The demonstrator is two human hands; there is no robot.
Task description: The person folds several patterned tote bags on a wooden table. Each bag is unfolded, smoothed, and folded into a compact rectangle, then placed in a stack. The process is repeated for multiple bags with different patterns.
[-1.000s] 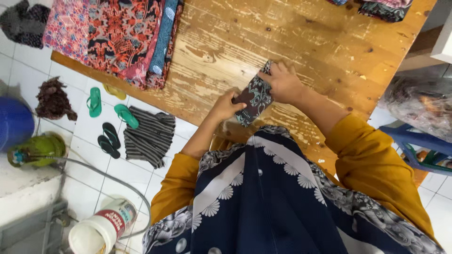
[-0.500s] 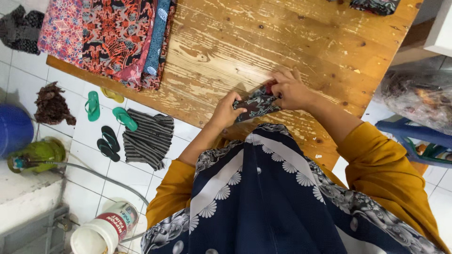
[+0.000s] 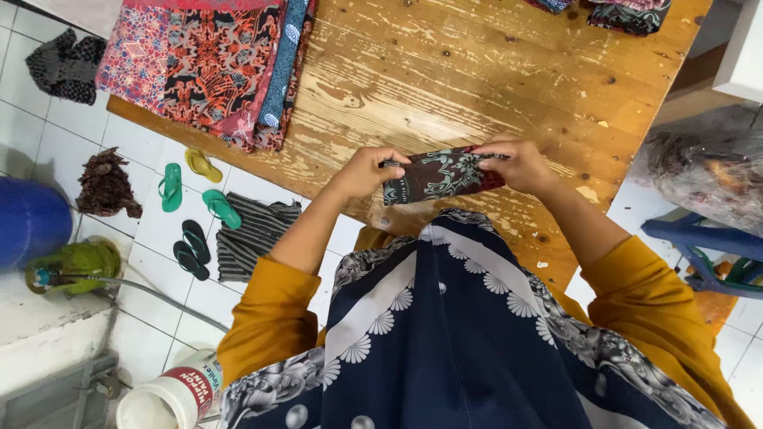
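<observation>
Both hands pinch one folded dark patterned cloth [image 3: 439, 176] between them, the left hand [image 3: 367, 169] gripping its left end, the right hand [image 3: 520, 163] its right end, just above the near edge of the wooden worktop [image 3: 493, 71]. Keeping the edges level should hold the fold tidy. Half a second ago the cloth sat bunched tighter; now it is stretched flat. Folded batik stacks [image 3: 207, 63] lie far left.

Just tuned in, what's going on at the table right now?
A person in yellow sleeves holds a small folded patterned cloth between both hands over the near edge of a worn wooden table. The left hand grips one end, the right hand the other. A stack of folded red and blue patterned fabrics lies on the far left of the table. Sandals lie on the tiled floor.
</observation>
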